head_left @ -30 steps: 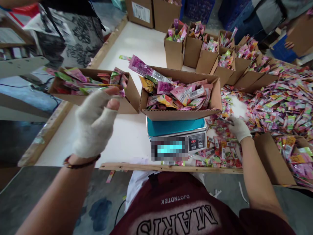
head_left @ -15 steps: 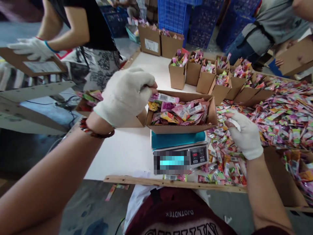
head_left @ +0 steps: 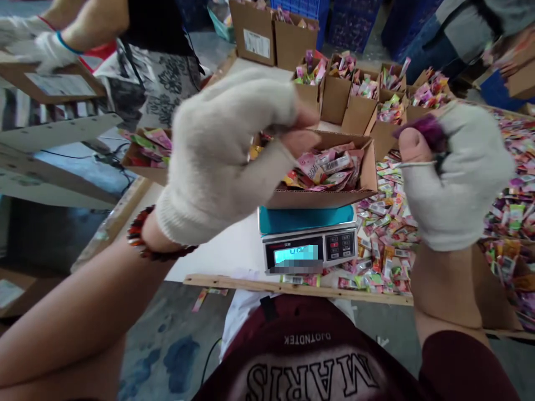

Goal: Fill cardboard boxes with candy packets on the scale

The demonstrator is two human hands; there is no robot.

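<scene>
My left hand (head_left: 225, 150), in a white fingerless glove, is raised close to the camera in front of the open cardboard box (head_left: 334, 196). Its fingers are curled against the thumb and I see nothing in them. The box is full of colourful snack packets (head_left: 330, 167) and stands on a teal-topped scale (head_left: 309, 253). My right hand (head_left: 455, 178), gloved too, is raised to the right of the box and closed on a thin purple packet (head_left: 422, 129) that shows above the thumb. Both hands are blurred.
A deep pile of loose packets (head_left: 384, 234) covers the table's right side. Another filled box (head_left: 146, 164) sits at left, with several filled boxes (head_left: 351, 94) at the back. A co-worker's gloved hand (head_left: 42, 47) holds cardboard at upper left. The table's wooden front edge (head_left: 292, 287) lies near me.
Both hands have risen from table level toward the camera. The left came away from the box on the scale, and the right left the packet pile closed on a purple packet.
</scene>
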